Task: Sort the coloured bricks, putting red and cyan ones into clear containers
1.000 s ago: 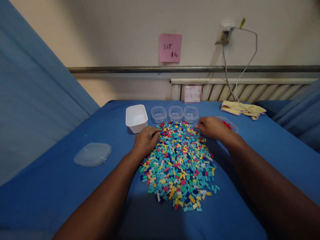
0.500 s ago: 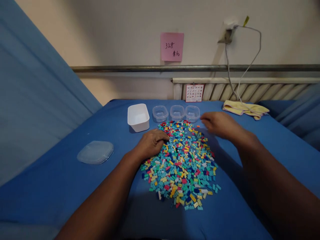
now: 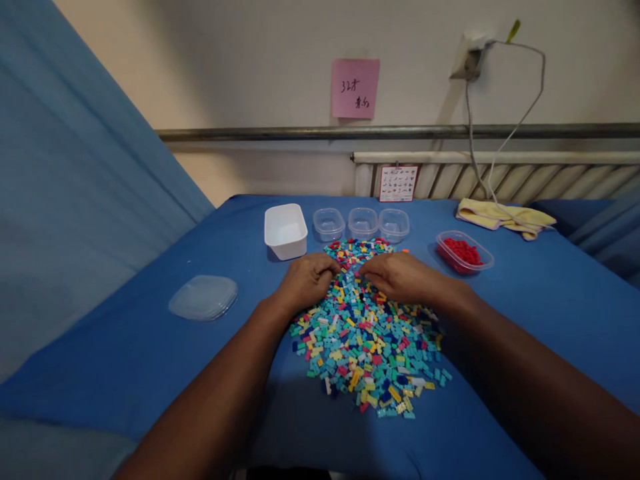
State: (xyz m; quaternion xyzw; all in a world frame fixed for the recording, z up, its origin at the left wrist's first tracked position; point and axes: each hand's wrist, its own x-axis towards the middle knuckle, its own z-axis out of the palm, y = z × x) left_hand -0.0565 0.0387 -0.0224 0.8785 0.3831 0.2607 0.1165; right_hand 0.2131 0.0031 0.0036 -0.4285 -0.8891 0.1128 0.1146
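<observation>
A wide pile of small toy building bricks (image 3: 370, 333) in many colours lies across the blue cloth. At the pile's left upper side is my left hand (image 3: 311, 279), its fingers curled together against the bricks. My right hand (image 3: 397, 275) reaches over the pile from the other side, thumb and forefinger pinched close to the bricks. Whatever either hand has between its fingers is too small or hidden to make out. Right of that hand, a clear plastic tub (image 3: 486, 261) holds a heap of red bricks (image 3: 461, 252).
Behind the pile stand a white bin (image 3: 285, 250) and three clear tubs (image 3: 329, 230) in a row. Stacked clear lids (image 3: 204, 298) lie at the left. A yellow cloth (image 3: 505, 217) with a cable across it is at the back right, before a radiator (image 3: 450, 181).
My right hand has moved left and inward, from the pile's right edge onto the bricks, uncovering the tub of red bricks. My left hand stays at the pile. The view has shifted slightly.
</observation>
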